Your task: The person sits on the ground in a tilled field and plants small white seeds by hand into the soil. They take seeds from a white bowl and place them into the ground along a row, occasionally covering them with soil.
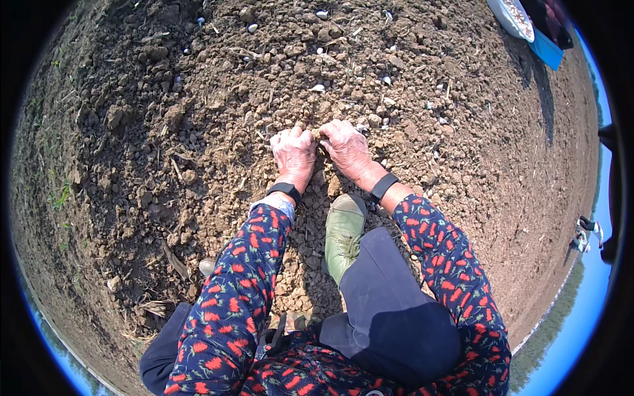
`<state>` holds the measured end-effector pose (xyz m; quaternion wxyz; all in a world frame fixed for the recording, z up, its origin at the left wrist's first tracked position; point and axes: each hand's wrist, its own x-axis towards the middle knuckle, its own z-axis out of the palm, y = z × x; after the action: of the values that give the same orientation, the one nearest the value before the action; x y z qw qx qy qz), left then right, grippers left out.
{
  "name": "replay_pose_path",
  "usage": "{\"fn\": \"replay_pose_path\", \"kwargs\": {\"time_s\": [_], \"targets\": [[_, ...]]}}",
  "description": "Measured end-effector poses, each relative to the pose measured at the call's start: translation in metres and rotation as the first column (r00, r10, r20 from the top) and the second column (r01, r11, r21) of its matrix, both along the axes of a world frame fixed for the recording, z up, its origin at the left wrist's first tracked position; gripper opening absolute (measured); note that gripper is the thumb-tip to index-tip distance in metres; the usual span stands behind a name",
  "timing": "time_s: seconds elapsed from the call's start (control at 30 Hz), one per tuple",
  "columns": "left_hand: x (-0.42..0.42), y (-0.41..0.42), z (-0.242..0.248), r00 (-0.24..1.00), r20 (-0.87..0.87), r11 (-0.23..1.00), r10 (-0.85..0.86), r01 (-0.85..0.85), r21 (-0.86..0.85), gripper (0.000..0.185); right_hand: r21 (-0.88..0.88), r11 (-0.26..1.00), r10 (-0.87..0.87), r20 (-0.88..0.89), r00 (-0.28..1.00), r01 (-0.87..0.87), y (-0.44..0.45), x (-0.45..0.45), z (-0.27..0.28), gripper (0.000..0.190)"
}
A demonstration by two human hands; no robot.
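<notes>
My left hand (pixel 295 152) and my right hand (pixel 348 150) are side by side on dry, cloddy soil (pixel 218 148), knuckles up and fingers curled down into it. A small gap separates the thumbs, with a clod of earth (pixel 317 133) between them. My fingertips are hidden, so whether either hand grips anything is unclear. Just beyond my hands lies a white clove, apparently garlic (pixel 318 88). More pale cloves dot the ground farther out, among them one at the upper left (pixel 252 28) and another to the right (pixel 386 80).
My green canvas shoe (pixel 344 232) is planted just behind my hands. At the upper right, a white basin (pixel 510 20) of small pale pieces stands by a blue object (pixel 547 52) and a partly visible person. Another person (pixel 580 240) is far off at the right. Dry stalks (pixel 174 260) litter the soil.
</notes>
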<state>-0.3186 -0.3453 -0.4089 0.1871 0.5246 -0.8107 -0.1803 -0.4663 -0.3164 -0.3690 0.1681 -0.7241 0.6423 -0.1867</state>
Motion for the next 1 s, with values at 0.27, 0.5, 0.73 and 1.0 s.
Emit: {"fn": "replay_pose_path", "kwargs": {"time_s": [0.27, 0.5, 0.73, 1.0], "targets": [[-0.004, -0.001, -0.003, 0.998, 0.067, 0.999, 0.017, -0.019, 0.029, 0.004, -0.106, 0.97, 0.202, -0.148, 0.968, -0.218, -0.014, 0.001, -0.009, 0.013], [-0.004, -0.001, -0.001, 0.997, 0.071, 0.995, 0.037, -0.043, 0.088, 0.011, 0.041, 0.99, 0.137, -0.196, 0.971, -0.132, -0.014, 0.003, 0.004, 0.018], [0.012, -0.006, 0.01, 0.997, -0.079, 1.0, 0.025, -0.024, 0.018, 0.018, -0.062, 0.991, -0.123, -0.04, 0.992, 0.121, -0.068, -0.038, 0.001, 0.042], [-0.004, -0.046, 0.005, 0.969, 0.208, 0.991, -0.136, 0.129, 0.045, 0.066, 0.129, 0.966, -0.179, -0.293, 0.939, 0.225, -0.098, -0.049, -0.022, 0.056]]}}
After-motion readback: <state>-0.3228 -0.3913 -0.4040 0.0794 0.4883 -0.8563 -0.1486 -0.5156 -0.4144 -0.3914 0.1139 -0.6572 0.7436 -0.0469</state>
